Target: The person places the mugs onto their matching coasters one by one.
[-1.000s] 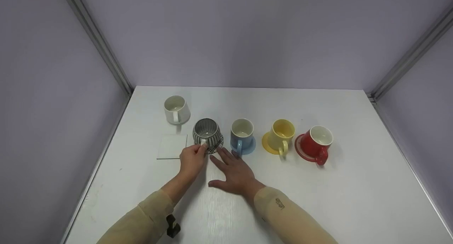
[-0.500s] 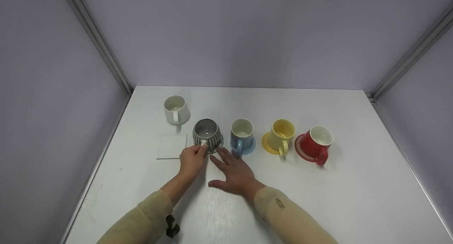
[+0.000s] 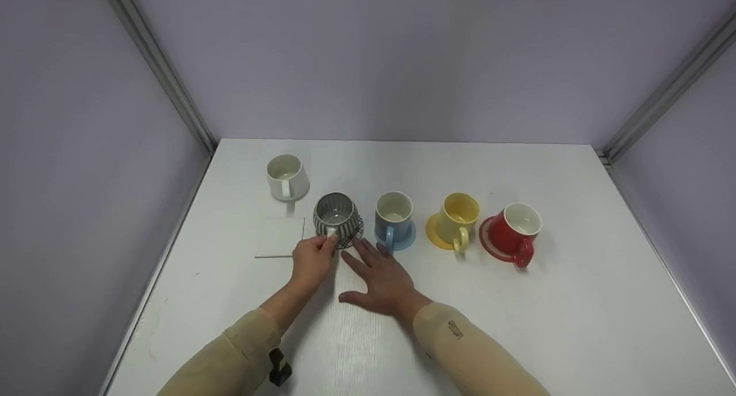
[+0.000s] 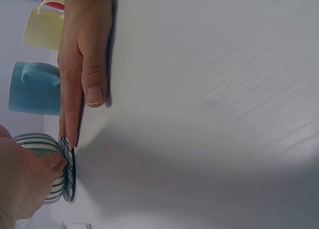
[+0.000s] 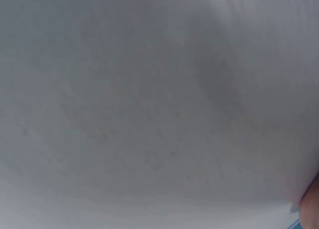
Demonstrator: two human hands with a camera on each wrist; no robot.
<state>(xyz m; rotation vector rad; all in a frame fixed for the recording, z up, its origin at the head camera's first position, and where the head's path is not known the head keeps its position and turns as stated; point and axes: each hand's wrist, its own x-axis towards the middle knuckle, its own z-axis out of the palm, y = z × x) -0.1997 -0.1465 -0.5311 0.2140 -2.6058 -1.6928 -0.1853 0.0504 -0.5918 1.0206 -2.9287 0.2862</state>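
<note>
A black-and-white striped mug stands on a round coaster with dark crossing lines. My left hand pinches the mug's handle at its near side. Flat and spread, my right hand rests on the table with its fingertips at the coaster's near right edge. In the left wrist view the right hand's fingertips touch the coaster rim, and the striped mug sits on it. Only a bit of a fingertip shows in the right wrist view.
To the right stand a blue mug on a blue coaster, a yellow mug on a yellow coaster and a red mug on a red coaster. A white mug stands behind a square white coaster on the left.
</note>
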